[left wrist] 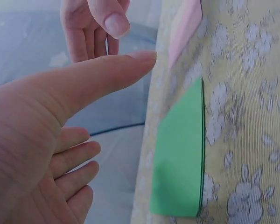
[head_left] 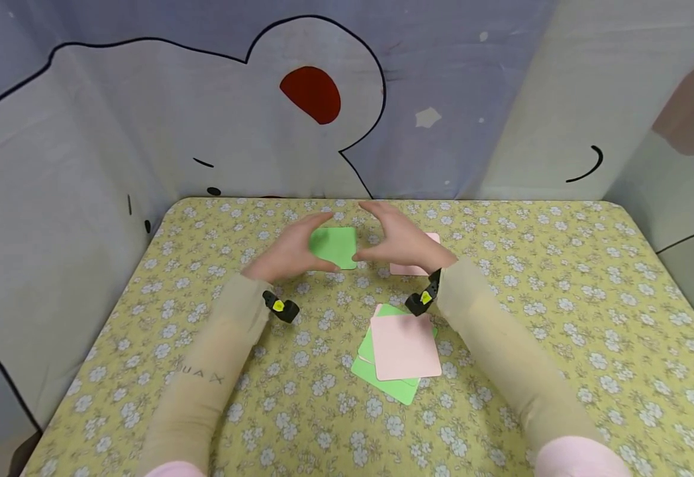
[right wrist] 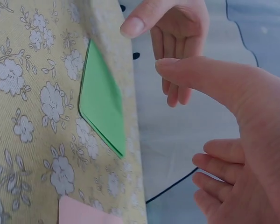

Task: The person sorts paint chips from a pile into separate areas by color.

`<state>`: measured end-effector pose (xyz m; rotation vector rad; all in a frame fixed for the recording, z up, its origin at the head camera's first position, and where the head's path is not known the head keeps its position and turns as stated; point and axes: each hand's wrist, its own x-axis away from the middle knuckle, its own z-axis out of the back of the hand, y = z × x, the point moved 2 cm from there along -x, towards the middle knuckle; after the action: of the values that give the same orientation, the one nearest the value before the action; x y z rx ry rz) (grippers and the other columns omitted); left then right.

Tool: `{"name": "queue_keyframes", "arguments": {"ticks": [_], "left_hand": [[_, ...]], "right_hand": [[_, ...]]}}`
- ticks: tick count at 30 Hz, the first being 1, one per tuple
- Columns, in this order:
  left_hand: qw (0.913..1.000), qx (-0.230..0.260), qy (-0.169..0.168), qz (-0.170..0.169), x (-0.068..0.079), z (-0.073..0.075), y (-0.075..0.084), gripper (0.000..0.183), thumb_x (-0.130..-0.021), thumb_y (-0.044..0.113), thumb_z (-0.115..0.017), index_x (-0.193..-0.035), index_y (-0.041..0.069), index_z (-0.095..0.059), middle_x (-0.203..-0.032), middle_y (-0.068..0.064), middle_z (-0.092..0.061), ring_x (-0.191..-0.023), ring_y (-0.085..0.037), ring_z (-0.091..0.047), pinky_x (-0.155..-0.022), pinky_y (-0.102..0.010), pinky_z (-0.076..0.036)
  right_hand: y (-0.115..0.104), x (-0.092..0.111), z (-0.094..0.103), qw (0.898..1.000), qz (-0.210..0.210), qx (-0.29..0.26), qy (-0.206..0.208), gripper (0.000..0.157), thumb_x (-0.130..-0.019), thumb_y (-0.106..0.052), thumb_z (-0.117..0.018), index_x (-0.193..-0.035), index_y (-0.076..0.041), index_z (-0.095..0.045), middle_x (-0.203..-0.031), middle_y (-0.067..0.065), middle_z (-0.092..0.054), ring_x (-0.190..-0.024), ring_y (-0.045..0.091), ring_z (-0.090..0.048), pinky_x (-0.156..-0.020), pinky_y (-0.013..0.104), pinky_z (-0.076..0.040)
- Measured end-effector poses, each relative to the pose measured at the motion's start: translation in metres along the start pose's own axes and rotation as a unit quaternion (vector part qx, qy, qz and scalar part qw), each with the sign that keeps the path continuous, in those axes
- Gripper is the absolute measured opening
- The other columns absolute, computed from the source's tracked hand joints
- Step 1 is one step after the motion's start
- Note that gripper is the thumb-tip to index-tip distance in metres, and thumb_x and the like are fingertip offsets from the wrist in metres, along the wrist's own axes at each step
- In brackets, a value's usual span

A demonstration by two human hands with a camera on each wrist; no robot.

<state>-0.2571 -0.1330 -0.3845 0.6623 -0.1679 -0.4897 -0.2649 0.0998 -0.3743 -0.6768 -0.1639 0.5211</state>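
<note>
Card pile [head_left: 406, 348], green and pink, lies nearest, askew on the flower-patterned surface [head_left: 299, 424], a pink one uppermost. Beyond it, left hand [head_left: 290, 250] and right hand [head_left: 405, 240] hover facing each other, each grip apart, thumb spread from fingers; green stack [head_left: 336, 248] between them, pink card [head_left: 408, 270] partly hidden behind the right hand. Printed cloth backdrop [head_left: 228, 112] rises past the far edge.

Green square card stack [head_left: 336, 246] is sitting toward the back of the yellow floral-cloth table [head_left: 532, 318], with a pink square card [head_left: 408, 270] lying off to its right and a printed fabric backdrop [head_left: 442, 159] hanging behind. Mixed pink-and-green square card pile [head_left: 405, 348] is lying out in front of both. Left bare hand [head_left: 290, 250] is hovering on the stack's left, right bare hand [head_left: 405, 240] on its right.
</note>
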Motion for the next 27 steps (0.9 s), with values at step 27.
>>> {"name": "queue_keyframes", "arguments": {"ticks": [27], "left_hand": [[0.9978, 0.015, -0.003, -0.065, 0.025, -0.023, 0.047, 0.103, -0.08, 0.034, -0.09, -0.162, 0.016, -0.03, -0.165, -0.005, -0.027, -0.15, -0.023, -0.025, -0.117, -0.048, -0.031]], "right_hand": [[0.005, 0.072, 0.028, 0.997, 0.045, 0.044, 0.043, 0.103, -0.079, -0.042, -0.088, -0.16, -0.011, -0.033, -0.163, 0.011, -0.03, -0.149, 0.033, -0.024, -0.115, 0.062, -0.028]]}}
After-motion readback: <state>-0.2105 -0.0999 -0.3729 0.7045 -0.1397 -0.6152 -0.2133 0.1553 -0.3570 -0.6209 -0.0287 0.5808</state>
